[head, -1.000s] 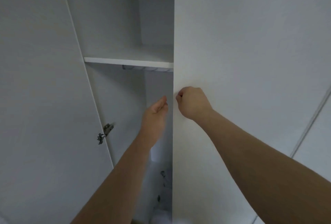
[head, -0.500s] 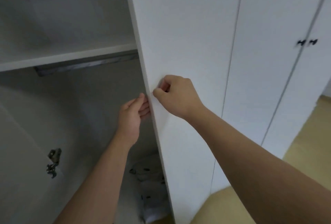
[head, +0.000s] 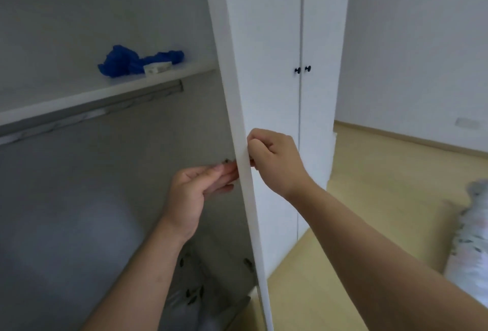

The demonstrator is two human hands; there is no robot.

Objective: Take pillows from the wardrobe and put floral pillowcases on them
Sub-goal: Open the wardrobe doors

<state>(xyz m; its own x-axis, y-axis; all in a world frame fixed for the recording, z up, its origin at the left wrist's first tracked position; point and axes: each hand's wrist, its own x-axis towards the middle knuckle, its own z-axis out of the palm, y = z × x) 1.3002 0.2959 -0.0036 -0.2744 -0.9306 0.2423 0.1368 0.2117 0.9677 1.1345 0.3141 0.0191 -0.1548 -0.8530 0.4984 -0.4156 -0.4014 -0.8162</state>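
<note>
Right hand [head: 274,161]: fingers curled tight against the outer face of the wardrobe door [head: 264,53], right at its free edge, thumb side toward the edge. I log it as clamped on the door; whether a knob sits inside the fist I cannot tell, since the knuckles hide it. Left hand [head: 200,185]: inside the wardrobe, palm turned up and inward, fingers nearly straight and together, their tips touching the inner side of the same door edge just below the right hand. It grasps nothing. The door stands swung out, its thin edge toward my camera, between the two hands. Behind the left hand the wardrobe interior is dim. A shelf [head: 66,104] runs across the upper part, carrying a crumpled blue cloth [head: 124,62] with a small white box [head: 157,68] touching its front. A rail [head: 92,111] is fixed under the shelf. Below, at lower left, I see a pale rounded mass [head: 66,238], too blurred for me to say it is a pillow. Low down near the door's foot lies light fabric with dark marks [head: 192,295]. Beyond the open door, two closed doors meet at a pair of black knobs [head: 302,69]. A light wooden floor [head: 383,185] spreads to the right, and on it, at the frame's right edge, lies white floral fabric [head: 472,240], well apart from both hands.
</note>
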